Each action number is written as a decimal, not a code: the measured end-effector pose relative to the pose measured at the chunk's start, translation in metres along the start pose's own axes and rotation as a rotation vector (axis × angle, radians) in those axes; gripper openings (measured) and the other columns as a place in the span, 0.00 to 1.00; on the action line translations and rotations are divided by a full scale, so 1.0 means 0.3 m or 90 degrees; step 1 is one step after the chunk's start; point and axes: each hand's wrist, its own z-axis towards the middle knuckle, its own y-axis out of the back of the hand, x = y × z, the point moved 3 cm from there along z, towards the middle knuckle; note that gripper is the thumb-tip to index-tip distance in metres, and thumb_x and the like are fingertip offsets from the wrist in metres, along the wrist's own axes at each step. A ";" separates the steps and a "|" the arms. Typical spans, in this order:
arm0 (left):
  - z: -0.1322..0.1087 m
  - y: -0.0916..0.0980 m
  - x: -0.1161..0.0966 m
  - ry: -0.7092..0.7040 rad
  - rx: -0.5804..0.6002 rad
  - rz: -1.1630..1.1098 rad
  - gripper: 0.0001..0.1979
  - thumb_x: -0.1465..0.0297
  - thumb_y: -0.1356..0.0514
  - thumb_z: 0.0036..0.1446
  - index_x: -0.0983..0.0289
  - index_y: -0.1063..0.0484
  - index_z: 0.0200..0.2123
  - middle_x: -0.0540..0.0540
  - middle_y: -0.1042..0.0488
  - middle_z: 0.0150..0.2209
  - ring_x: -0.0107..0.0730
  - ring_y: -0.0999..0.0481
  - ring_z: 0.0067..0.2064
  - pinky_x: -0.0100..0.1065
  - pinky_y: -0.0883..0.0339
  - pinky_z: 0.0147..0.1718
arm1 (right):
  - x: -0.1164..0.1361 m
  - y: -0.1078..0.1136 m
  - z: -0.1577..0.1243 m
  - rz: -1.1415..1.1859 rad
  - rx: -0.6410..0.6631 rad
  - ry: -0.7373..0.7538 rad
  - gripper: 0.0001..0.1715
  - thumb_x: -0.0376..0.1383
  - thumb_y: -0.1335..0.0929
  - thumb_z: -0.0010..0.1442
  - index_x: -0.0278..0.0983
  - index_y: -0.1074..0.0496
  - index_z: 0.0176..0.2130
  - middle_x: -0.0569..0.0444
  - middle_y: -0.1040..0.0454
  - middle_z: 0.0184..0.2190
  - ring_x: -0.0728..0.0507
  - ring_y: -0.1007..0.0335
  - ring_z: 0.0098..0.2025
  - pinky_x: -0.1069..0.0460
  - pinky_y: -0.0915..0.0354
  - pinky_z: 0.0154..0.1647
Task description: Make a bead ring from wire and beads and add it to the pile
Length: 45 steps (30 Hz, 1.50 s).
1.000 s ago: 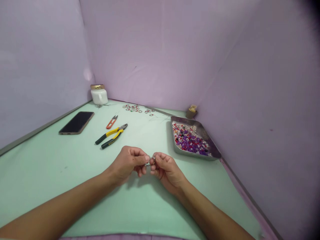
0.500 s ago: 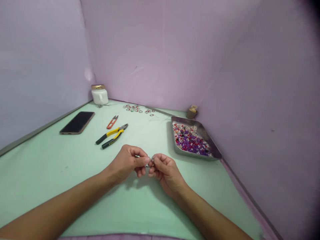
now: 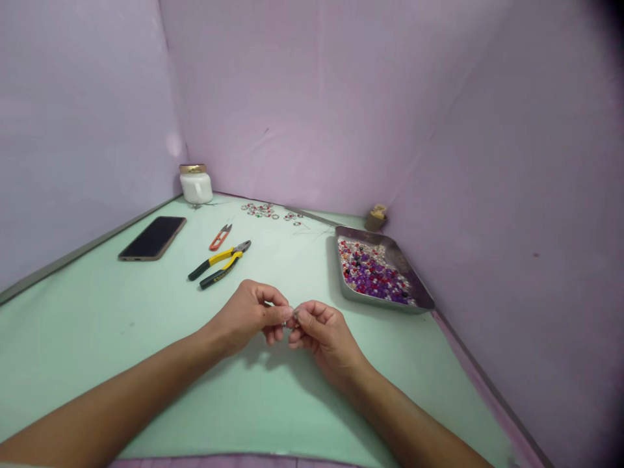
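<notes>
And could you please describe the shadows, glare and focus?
Head view: soft shadows beneath the left hand and right hand; a pale glare spot on the left wall; dark blur at the upper right corner; the small pinched piece lacks clear detail.

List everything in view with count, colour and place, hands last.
Phone: one, dark-screened, table's left
Jar: one, white with gold lid, back left corner
Snips: one, orange-red, behind the pliers
Pliers: one, yellow and black, ahead of the left hand
Small rings: too small to count, silvery and red, table's back
Tray: one, metal grey, table's right
Beads: uncountable, mostly purple, red, white, in the tray
Pot: one, brown, behind the tray
Table: one, pale green, below everything
Walls: three, pale purple, around the table
Held piece: one, silvery, mostly hidden, between both hands' fingertips
Left hand: one, bare, centre
Right hand: one, bare, beside it
</notes>
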 end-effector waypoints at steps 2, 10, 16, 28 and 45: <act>0.004 -0.003 0.002 0.011 -0.026 -0.009 0.06 0.72 0.39 0.44 0.68 0.29 0.19 0.51 0.32 0.13 0.25 0.34 0.16 0.27 0.40 0.15 | 0.003 0.003 0.001 -0.002 -0.001 0.003 0.13 0.38 0.28 0.44 0.31 0.31 0.25 0.55 0.27 0.22 0.53 0.32 0.20 0.58 0.33 0.22; 0.014 -0.012 0.026 -0.020 -0.074 -0.114 0.05 0.75 0.37 0.42 0.67 0.31 0.26 0.50 0.27 0.20 0.25 0.30 0.18 0.28 0.35 0.19 | 0.014 0.008 0.010 0.042 -0.006 0.018 0.13 0.39 0.28 0.45 0.31 0.31 0.25 0.55 0.27 0.22 0.53 0.31 0.21 0.59 0.32 0.25; 0.007 -0.011 0.015 -0.044 -0.096 -0.051 0.02 0.75 0.38 0.42 0.68 0.30 0.23 0.49 0.28 0.17 0.26 0.31 0.18 0.27 0.35 0.17 | 0.012 0.008 0.005 0.044 -0.022 0.011 0.13 0.38 0.28 0.43 0.31 0.31 0.24 0.56 0.27 0.21 0.54 0.32 0.20 0.59 0.33 0.23; 0.005 -0.015 0.013 -0.031 -0.112 -0.015 0.01 0.76 0.39 0.41 0.69 0.29 0.21 0.48 0.30 0.12 0.24 0.32 0.15 0.26 0.36 0.14 | 0.020 0.025 0.009 -0.081 -0.047 0.036 0.12 0.39 0.28 0.43 0.32 0.30 0.24 0.56 0.27 0.20 0.52 0.33 0.18 0.56 0.34 0.22; -0.002 -0.021 -0.002 -0.040 -0.068 0.129 0.04 0.74 0.41 0.43 0.67 0.30 0.20 0.47 0.33 0.11 0.24 0.35 0.13 0.26 0.39 0.13 | 0.060 0.006 -0.006 -0.271 -0.068 0.095 0.09 0.36 0.30 0.42 0.33 0.32 0.21 0.59 0.30 0.16 0.51 0.34 0.16 0.56 0.36 0.19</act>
